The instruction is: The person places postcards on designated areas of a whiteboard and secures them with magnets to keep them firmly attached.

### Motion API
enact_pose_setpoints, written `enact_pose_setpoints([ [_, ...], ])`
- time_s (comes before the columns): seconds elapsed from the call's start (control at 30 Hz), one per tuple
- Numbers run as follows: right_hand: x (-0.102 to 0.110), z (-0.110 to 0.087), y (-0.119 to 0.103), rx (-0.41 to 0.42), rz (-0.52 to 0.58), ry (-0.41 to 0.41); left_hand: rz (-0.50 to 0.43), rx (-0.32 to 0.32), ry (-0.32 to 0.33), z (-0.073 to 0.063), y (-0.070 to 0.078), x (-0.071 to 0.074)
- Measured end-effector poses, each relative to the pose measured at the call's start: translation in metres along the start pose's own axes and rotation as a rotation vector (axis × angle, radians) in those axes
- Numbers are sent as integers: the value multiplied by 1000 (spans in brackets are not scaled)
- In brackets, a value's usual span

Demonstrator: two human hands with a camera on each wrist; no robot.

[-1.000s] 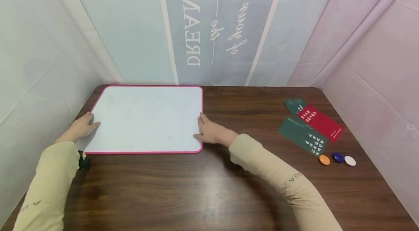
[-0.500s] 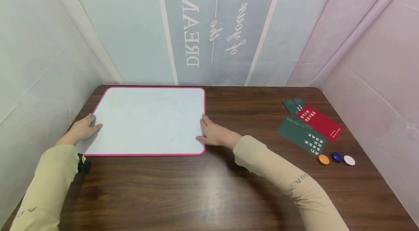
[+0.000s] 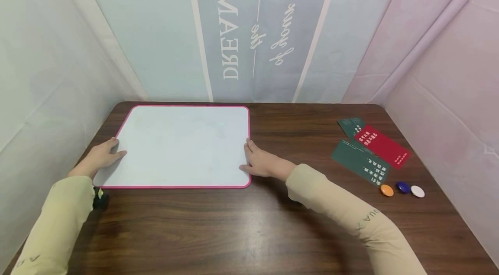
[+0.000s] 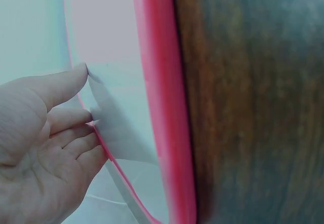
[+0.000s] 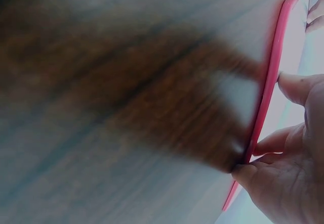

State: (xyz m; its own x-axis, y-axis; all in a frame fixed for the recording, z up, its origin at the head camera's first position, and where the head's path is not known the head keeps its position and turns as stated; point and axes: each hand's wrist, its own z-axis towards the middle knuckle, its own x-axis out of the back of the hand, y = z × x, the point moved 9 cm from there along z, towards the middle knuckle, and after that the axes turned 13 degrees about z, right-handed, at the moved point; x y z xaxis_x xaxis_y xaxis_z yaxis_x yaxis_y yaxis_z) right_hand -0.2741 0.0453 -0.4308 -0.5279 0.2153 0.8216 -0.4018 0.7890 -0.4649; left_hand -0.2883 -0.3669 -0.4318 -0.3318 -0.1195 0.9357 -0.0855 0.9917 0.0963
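Nearest us, two pale sleeves, the left (image 3: 54,223) and the right (image 3: 351,214), reached in over the dark wood-grain worktop (image 3: 195,231). A small black object (image 3: 100,201) showed at the left cuff. To our right we had three glossy round discs: an orange one (image 3: 387,190) near a blue one (image 3: 403,187), with a white one (image 3: 417,191) just beside the blue.

The pink-rimmed whiteboard (image 3: 175,147) was on the left part of the worktop, its far rim near the back edge; we could not tell whether it lay fully flush. We gripped it by its two short sides, our hands well apart. The left hand (image 3: 99,157) had its thumb over the white face and its fingers at the rim; the right hand (image 3: 263,161) pinched the opposite rim.

Beyond the discs, a green card (image 3: 358,160) lay near a red card (image 3: 383,146) that overlapped a farther green card (image 3: 348,125). Behind everything hung a blue-grey backdrop (image 3: 163,50) with white lettering.
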Motion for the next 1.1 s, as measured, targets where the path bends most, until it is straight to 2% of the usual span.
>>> enact_pose_setpoints([
  [0.2, 0, -6, 3, -23, 47, -3, 7, -26, 19, -5, 4, 1],
  [0.43, 0, -13, 6, -25, 37, 3, 1, -65, 39, -8, 9, 1],
  [0.7, -1, -22, 9, 4, 29, 20, 7, -73, 47, -12, 17, 0],
  [1.1, 0, -33, 16, -2, 51, 24, 27, -82, 51, -17, 28, -2],
])
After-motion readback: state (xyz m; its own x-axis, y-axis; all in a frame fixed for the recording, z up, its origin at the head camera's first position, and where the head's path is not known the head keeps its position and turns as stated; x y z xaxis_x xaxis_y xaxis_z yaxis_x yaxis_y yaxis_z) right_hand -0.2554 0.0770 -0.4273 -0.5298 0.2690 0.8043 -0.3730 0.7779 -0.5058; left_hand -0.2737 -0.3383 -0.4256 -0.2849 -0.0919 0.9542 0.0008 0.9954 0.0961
